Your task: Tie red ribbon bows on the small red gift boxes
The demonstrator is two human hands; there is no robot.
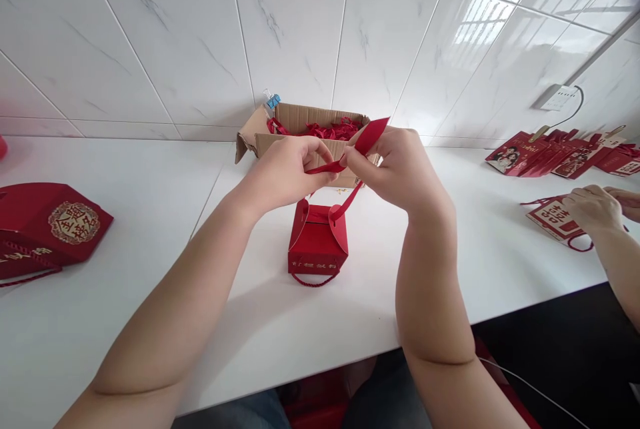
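Note:
A small red gift box (pixel 318 246) with gold lettering stands on the white table, a twisted red cord hanging at its front. Red ribbon (pixel 373 136) runs up from the slots in the box's top to both my hands. My left hand (pixel 295 166) pinches one part of the ribbon between thumb and fingers. Close beside it, my right hand (pixel 395 166) is closed on another part, with a pointed ribbon end sticking up past the fingers. The fingertips nearly meet above the box, and they partly hide where the ribbon crosses.
Behind my hands is a cardboard box (pixel 320 112) of red ribbons, with a blue binder clip (pixel 273 101). A larger red box (pixel 55 226) sits left. At right, another person's hands (pixel 595 212) hold a red-and-white bag (pixel 553 221); red bags (pixel 525 152) lie behind.

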